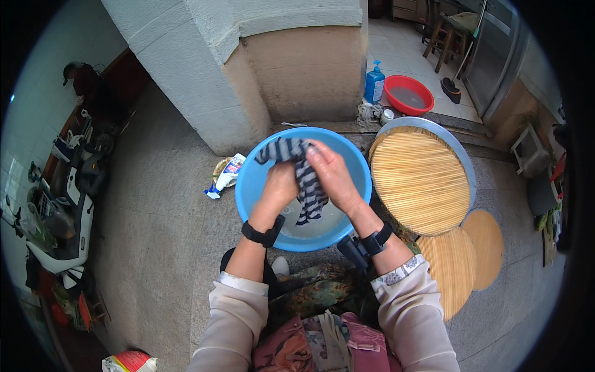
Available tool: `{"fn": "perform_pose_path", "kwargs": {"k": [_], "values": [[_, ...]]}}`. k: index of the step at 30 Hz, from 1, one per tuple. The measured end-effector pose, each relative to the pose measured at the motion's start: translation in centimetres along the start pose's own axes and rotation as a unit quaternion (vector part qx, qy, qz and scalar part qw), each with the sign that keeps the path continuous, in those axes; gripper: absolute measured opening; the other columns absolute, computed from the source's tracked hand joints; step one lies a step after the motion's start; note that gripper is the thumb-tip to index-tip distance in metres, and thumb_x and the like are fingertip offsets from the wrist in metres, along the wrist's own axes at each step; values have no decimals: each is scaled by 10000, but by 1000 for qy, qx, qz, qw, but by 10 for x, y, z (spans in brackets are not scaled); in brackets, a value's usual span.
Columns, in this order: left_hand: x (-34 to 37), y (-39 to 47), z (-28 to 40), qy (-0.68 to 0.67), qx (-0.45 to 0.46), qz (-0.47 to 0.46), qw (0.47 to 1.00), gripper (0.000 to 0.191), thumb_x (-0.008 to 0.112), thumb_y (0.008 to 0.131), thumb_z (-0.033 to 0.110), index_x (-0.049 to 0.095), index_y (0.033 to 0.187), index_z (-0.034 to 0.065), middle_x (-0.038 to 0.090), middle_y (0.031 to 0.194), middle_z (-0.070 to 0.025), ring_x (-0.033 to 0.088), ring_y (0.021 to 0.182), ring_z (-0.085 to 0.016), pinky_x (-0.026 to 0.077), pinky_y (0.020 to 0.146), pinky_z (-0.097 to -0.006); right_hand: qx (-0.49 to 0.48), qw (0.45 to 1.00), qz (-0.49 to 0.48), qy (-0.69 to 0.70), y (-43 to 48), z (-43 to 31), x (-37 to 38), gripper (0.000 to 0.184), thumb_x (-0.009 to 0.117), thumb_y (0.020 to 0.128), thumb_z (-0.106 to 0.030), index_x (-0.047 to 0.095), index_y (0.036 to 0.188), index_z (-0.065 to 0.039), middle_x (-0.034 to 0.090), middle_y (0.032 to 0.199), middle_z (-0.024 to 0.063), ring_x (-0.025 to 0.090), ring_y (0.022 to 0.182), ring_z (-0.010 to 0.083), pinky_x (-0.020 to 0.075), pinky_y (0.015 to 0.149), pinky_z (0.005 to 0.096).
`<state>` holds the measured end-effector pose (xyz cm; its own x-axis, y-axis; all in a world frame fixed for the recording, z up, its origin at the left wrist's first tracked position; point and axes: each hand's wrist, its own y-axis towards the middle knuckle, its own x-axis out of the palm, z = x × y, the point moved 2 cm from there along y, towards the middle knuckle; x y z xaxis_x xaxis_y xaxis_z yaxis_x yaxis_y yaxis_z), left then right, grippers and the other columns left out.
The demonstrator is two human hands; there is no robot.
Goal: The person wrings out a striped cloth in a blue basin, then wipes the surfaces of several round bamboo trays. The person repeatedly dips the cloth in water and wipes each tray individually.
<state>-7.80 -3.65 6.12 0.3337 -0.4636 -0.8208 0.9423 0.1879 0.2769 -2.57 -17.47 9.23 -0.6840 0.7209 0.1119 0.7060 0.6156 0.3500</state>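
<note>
Over a light blue plastic basin, my two hands grip a dark-and-grey striped cloth. My left hand is closed like a fist around its middle. With thumb and fingers, my right hand pinches the upper right part of the fabric. One end of the cloth folds over to the left above my left fist. Another end hangs down toward the shallow, cloudy water in the basin. Whether that end touches the water, I cannot tell.
A white spray bottle with a blue nozzle lies left of the basin. Round woven bamboo trays stand at the right. Behind are a red basin and a blue pump bottle. A white scooter stands far left, near another person.
</note>
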Motion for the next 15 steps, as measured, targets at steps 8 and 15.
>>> {"fn": "perform_pose_path", "kwargs": {"k": [8, 15], "values": [[0, 2, 22, -560, -104, 1, 822, 515, 551, 938, 317, 411, 1369, 73, 413, 1396, -104, 454, 1234, -178, 393, 1002, -328, -168, 964, -50, -201, -1, -23, -1, 330, 553, 907, -224, 639, 1200, -99, 481, 1395, 145, 282, 1400, 317, 124, 1167, 440], [13, 7, 28, -756, -159, -33, 634, 456, 430, 976, 404, 513, 1273, 68, 549, 1287, -94, 540, 1173, -211, 448, 990, -349, -49, 957, -61, 279, -2, -25, 13, 496, 302, 1026, -348, 533, 1263, 22, 476, 1371, 212, 385, 1341, 304, 276, 1132, 397]]}}
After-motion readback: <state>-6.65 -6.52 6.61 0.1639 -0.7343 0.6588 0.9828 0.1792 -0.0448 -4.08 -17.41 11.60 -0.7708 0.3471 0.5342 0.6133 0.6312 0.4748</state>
